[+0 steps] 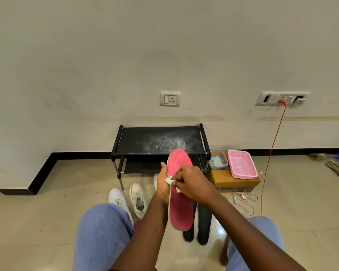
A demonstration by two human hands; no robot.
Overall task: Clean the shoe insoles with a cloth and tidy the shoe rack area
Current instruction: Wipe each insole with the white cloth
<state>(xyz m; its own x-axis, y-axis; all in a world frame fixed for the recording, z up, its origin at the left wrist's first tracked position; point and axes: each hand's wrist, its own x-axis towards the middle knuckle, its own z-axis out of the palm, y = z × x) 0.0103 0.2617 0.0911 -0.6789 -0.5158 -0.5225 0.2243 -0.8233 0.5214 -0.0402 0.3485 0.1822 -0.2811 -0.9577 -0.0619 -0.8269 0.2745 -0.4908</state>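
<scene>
- The long pink foam insole with a pale green edge (179, 192) is held up at the centre of the frame, toe end pointing to the top, above the floor and in front of the rack.
- The left hand (162, 184) has its grip closed around the insole's left edge, thumb up along the side.
- The right hand (192, 184) has its grip pinched on a small crumpled white cloth (169, 180), pressed against the middle of the insole's pink face.
- The pink perforated plastic basket (242, 163), right of centre, shows nothing inside; it sits on a flat brown cardboard box (233, 181).
- Just left of it on the same box is a clear plastic lidded container (218, 159) (what it holds cannot be made out).
- The low black two-tier shoe rack (159, 141) stands against the wall behind the insole; its top shelf bears a whitish dusty smear, and the insole's toe end hides part of its front rail.
- A pair of white lace-up sneakers (129, 200) lies on the beige tiled floor (47, 212) at lower left of centre, beside the person's blue-trousered knee (104, 227).
- Two dark flat insole-shaped pieces (201, 222) lie on the floor partly behind the pink insole.
- An orange cord (272, 153) runs from a wall socket (282, 98) at upper right down to the floor, near a tangle of white cable (243, 200).
</scene>
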